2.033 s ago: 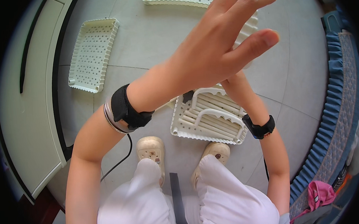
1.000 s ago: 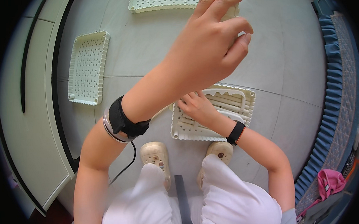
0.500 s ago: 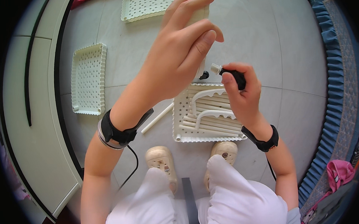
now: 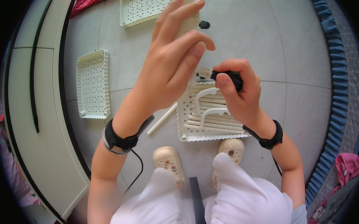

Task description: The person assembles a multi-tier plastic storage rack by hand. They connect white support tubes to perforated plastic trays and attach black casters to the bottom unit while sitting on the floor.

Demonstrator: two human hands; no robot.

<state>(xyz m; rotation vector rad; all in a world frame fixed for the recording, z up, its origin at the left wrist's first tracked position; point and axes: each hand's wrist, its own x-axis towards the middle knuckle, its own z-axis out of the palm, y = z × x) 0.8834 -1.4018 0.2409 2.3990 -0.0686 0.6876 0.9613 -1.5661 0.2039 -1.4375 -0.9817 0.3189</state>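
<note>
Okay so, our right hand (image 4: 243, 94) is clamped round a black wheel (image 4: 237, 81), thumb and fingers closed on it, and its pale stem (image 4: 205, 72) pokes out to our left, tilted a little away from us. Basically the wheel's long axis runs crossways, stem end toward the white panel (image 4: 188, 25) that shows behind our left hand (image 4: 171, 60). Stem and panel look right next to each other, but we can't tell if they touch. Right hand's obviously the nearer one. Our left hand sits beyond and left of the wheel, fingers spread, thumb near the index finger; its palm is hidden, so no idea whether we've got the panel gripped. A second black wheel (image 4: 204, 25) shows by the panel's far end. Nearer our shoes (image 4: 167, 158) there's a tray (image 4: 212, 137) of white tubes (image 4: 222, 126) and curved handles (image 4: 212, 111), with a loose tube (image 4: 162, 118) just off its left side.
</note>
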